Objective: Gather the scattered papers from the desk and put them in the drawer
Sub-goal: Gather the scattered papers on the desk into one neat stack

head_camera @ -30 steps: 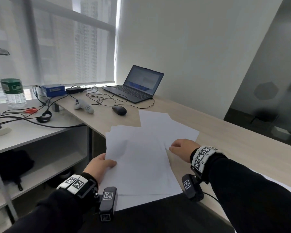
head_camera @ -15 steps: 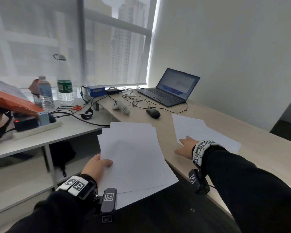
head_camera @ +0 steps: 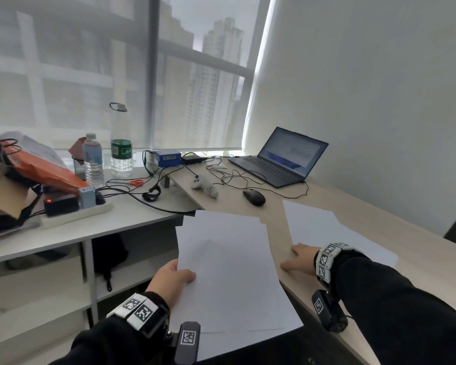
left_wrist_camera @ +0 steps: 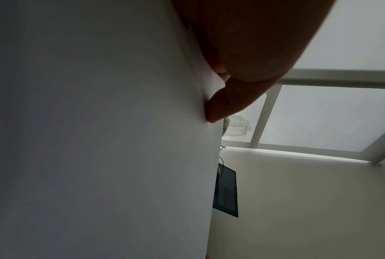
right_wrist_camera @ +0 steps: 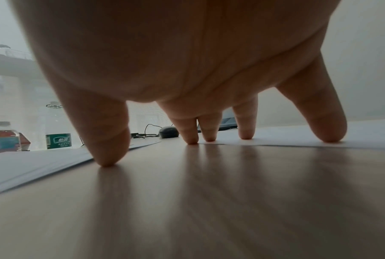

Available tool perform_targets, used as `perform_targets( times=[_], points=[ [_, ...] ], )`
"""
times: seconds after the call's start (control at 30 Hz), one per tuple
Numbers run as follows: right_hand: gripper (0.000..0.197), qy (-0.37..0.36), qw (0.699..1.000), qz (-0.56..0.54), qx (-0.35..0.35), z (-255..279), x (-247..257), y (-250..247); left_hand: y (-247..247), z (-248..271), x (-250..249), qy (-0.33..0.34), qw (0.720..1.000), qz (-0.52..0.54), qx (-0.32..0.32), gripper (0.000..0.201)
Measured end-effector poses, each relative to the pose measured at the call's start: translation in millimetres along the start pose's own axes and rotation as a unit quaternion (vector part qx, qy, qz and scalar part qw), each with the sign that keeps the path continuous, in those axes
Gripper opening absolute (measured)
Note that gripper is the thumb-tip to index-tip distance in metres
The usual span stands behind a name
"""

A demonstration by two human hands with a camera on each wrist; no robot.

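Observation:
My left hand (head_camera: 173, 279) grips a stack of white papers (head_camera: 229, 272) by its left edge, thumb on top, and holds it off the desk's near edge. In the left wrist view the stack of papers (left_wrist_camera: 98, 140) fills the left side, with a fingertip (left_wrist_camera: 218, 112) pressed against it. More white sheets (head_camera: 324, 230) lie on the wooden desk (head_camera: 419, 262) to the right. My right hand (head_camera: 299, 259) rests on the desk with fingers spread; in the right wrist view its fingertips (right_wrist_camera: 246, 135) touch the near edge of the loose sheets (right_wrist_camera: 320, 138). No drawer is in view.
An open laptop (head_camera: 282, 159), a black mouse (head_camera: 253, 197), a white controller (head_camera: 204, 187) and loose cables lie at the desk's far end. The white side table (head_camera: 90, 227) on the left carries bottles, a power strip, an orange bag and a blue box.
The left hand has lifted the stack away from the desk toward the left. The right hand has let go of it and reached right onto the loose sheets. The view has turned left.

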State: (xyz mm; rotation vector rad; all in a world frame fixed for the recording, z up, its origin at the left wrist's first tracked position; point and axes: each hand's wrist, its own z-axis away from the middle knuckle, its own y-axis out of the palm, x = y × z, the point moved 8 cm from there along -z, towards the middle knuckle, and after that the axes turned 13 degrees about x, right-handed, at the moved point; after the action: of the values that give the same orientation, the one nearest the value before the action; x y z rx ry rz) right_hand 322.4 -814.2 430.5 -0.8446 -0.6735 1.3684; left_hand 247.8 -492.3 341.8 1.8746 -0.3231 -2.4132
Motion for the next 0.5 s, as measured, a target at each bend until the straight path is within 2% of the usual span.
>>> perform_targets(
  times=[0.2, 0.4, 0.5],
  points=[
    [0.078, -0.018, 1.0, -0.005, -0.011, 32.5, 0.0, 18.1, 2.3, 1.8, 0.0, 0.0, 1.0, -0.022, -0.011, 0.024],
    [0.071, -0.021, 0.998, 0.062, -0.022, 64.9, -2.1, 36.1, 11.7, 14.5, -7.8, 0.004, 0.999, -0.051, -0.012, 0.021],
    [0.086, -0.008, 0.998, 0.055, -0.039, 71.3, -10.1, 43.5, 11.7, 18.5, -7.4, 0.008, 0.998, -0.054, -0.012, 0.022]
  ],
)
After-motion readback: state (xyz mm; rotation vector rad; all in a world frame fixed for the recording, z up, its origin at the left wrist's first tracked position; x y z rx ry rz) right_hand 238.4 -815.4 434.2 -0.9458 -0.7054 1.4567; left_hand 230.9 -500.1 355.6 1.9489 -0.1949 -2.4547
